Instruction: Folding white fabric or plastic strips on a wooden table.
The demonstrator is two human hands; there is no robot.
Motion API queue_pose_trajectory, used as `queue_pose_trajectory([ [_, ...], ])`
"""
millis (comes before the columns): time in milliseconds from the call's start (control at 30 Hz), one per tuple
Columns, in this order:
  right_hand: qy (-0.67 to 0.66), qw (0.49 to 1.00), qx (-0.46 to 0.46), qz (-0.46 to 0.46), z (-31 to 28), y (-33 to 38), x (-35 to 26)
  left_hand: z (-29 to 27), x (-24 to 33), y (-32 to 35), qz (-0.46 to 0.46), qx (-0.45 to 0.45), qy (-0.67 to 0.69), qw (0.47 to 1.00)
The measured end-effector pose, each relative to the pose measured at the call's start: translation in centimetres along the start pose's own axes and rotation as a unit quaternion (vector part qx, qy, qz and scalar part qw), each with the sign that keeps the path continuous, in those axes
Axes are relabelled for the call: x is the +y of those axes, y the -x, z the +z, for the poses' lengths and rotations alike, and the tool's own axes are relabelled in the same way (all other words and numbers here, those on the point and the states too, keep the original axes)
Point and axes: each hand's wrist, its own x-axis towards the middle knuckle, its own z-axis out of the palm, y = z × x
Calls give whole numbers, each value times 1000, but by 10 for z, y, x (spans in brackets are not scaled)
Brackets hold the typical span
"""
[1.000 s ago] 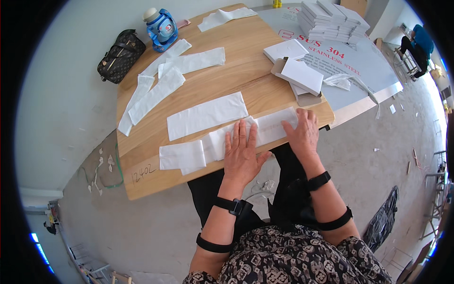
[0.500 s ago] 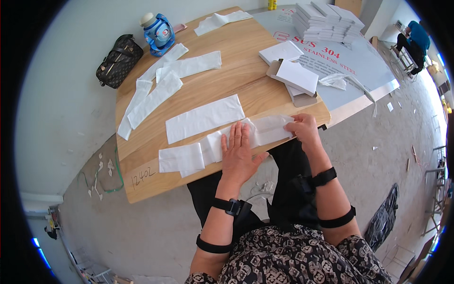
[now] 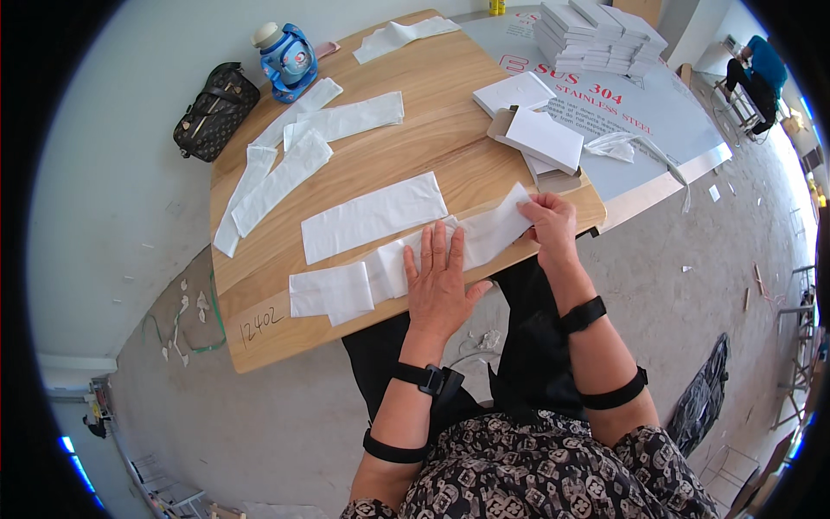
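Note:
A long white plastic bag lies along the near edge of the wooden table, overlapping other flat white bags to its left. My left hand rests flat on it with the fingers stretched out, pressing it to the wood. With the fingertips closed on its right end, my right hand holds that end lifted slightly off the table. Just beyond lies a separate flat white bag, which neither hand touches.
More white bags lie crosswise at the table's left side, near a blue bottle and a dark handbag. White boxes sit at the table's right edge. Stacked white boxes stand on a metal sheet. A person sits far right.
My right hand has raised the right end of the bag and tilted it away from me. My left hand stays pressed on the bag, nearly in place.

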Motion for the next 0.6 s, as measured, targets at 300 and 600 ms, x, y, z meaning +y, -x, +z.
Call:
queue_pose_trajectory([
  [300,-72,981,-151,-102,44,51,15,-4,-22,-3,-112,183,402,890],
  [600,174,877,-197,-402,62,76,43,-18,-30,-13,-284,168,573,750],
])
